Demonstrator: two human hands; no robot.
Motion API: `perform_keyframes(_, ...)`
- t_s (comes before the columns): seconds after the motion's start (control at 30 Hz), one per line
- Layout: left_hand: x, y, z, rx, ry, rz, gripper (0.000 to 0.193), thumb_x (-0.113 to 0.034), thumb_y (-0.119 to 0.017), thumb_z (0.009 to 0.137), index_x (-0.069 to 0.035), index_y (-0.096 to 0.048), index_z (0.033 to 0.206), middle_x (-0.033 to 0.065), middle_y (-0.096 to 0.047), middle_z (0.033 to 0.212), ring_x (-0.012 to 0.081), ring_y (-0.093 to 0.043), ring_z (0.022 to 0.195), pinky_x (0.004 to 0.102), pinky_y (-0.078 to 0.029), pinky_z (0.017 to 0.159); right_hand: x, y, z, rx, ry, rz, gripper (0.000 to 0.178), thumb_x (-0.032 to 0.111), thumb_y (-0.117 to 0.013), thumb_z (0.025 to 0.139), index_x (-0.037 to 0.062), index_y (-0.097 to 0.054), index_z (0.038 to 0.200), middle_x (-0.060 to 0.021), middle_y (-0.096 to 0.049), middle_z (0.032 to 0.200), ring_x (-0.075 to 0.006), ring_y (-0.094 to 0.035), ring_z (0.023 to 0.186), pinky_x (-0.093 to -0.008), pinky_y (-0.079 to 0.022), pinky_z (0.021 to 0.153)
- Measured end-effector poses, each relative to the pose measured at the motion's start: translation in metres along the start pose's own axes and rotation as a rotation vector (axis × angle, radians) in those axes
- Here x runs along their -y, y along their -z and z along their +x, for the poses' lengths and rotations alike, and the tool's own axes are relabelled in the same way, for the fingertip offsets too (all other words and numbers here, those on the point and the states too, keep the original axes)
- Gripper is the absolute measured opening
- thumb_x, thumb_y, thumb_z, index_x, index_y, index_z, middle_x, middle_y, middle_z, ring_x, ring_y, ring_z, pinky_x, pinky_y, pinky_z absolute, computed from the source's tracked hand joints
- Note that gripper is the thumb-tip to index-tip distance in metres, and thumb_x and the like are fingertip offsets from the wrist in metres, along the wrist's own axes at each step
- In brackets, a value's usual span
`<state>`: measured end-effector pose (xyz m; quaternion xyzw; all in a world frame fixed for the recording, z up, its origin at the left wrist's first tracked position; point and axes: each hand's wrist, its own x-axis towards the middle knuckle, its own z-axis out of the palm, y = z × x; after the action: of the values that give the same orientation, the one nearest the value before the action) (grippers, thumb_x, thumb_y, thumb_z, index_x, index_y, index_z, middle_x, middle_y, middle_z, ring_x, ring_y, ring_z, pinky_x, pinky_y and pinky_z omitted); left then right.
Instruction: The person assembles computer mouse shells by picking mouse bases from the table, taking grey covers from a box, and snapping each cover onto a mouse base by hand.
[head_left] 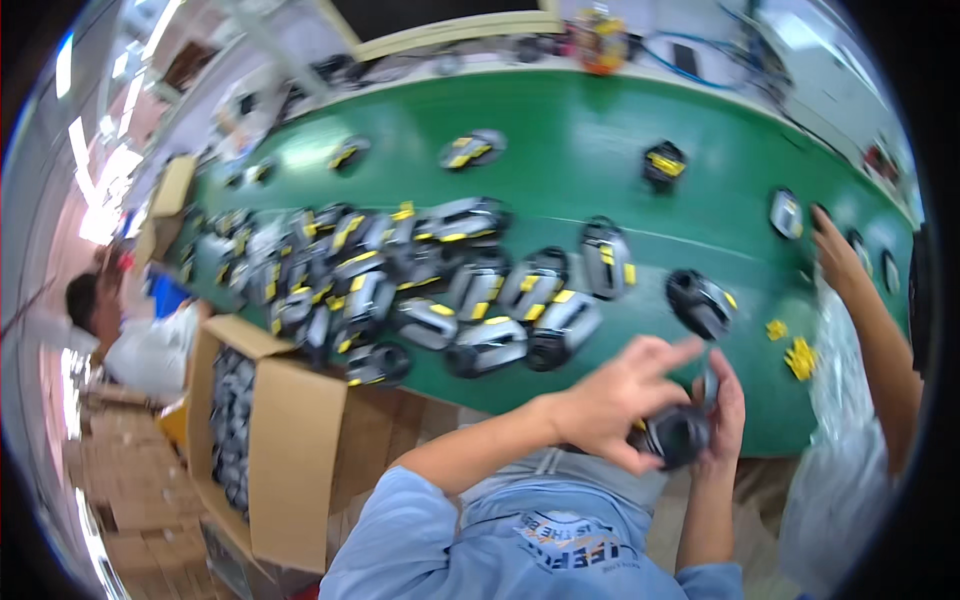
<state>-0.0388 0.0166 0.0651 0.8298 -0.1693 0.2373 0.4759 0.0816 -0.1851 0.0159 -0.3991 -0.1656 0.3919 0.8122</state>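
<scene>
A black and grey device [678, 437] with a round dark end and a bit of yellow is held low over the front edge of the green table. My right hand [732, 412] grips it from the right, thumb up beside a thin grey piece. From the left, my left hand [618, 398] curves around it with the thumb against its near side; the index finger is stretched out, and the hand is slightly blurred. Just beyond my fingers, another black and grey device [700, 304] lies on the table. Small yellow pieces [800, 358] lie to the right.
Many similar devices [485, 285] with yellow strips crowd the green table [560, 120] to the left. An open cardboard box [300, 470] with grey parts stands at the left front. A co-worker's arm [850, 270] reaches in at right; another person [150, 345] is far left.
</scene>
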Motion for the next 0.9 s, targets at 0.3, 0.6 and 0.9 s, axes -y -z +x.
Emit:
perform_keyframes(0.3, 0.045, -0.013, -0.003, -0.269, 0.754, -0.328, 0.078, -0.022, -0.095, 0.069, 0.001, -0.037, 0.117, 0.0166, -0.069, 0.097, 0.0181, -0.07, 0.088, 0.0295, -0.055, 0.076, -0.004, -0.018, 0.039, -0.086, 0.121, -0.092, 0.048, 0.005, -0.065, 0.095, -0.0001, -0.044, 0.138, -0.0081, -0.062, 0.112, -0.0124, -0.065, 0.089, -0.0255, -0.058, 0.074)
perform_keyframes(0.6, 0.052, 0.005, -0.004, -0.142, 0.587, -0.085, 0.075, -0.03, -0.091, 0.073, 0.004, -0.05, 0.126, 0.0207, -0.068, 0.105, 0.0284, -0.071, 0.095, 0.0371, -0.056, 0.083, 0.004, -0.016, 0.053, 0.058, -0.031, -0.319, 0.048, 0.008, -0.064, 0.098, -0.0009, -0.047, 0.142, -0.0063, -0.063, 0.107, -0.01, -0.063, 0.088, -0.0246, -0.054, 0.079)
perform_keyframes(0.9, 0.053, 0.005, -0.01, -0.174, 0.717, -0.249, 0.072, -0.016, -0.088, 0.076, 0.003, -0.046, 0.132, 0.0135, -0.064, 0.111, 0.0208, -0.063, 0.103, 0.0333, -0.05, 0.092, 0.014, -0.024, 0.067, 0.091, -0.017, -0.338, 0.052, 0.008, -0.065, 0.096, 0.0021, -0.046, 0.144, -0.008, -0.06, 0.122, -0.0109, -0.062, 0.097, -0.0249, -0.055, 0.08)
